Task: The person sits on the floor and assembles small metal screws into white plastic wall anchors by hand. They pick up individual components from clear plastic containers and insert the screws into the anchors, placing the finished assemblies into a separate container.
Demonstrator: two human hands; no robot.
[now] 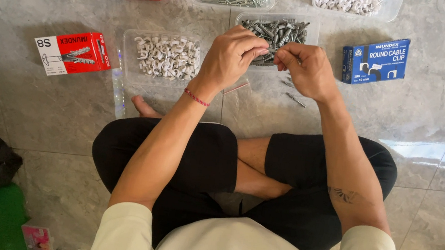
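Pinching something too small to tell, both hands' grips [270, 53] meet between red box [73, 52] and blue box [375, 60].

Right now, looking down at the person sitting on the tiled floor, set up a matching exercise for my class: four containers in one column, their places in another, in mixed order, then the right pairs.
Things:
1. Blue cardboard box
2. Tray of white cable clips
3. Tray of grey wall plugs
4. Small red and white box

Places:
A. Just beyond the fingertips of both hands
B. Far left, left of a clip tray
C. Right of the right hand
D. Just left of the left hand

Pairs: 1-C, 2-D, 3-A, 4-B
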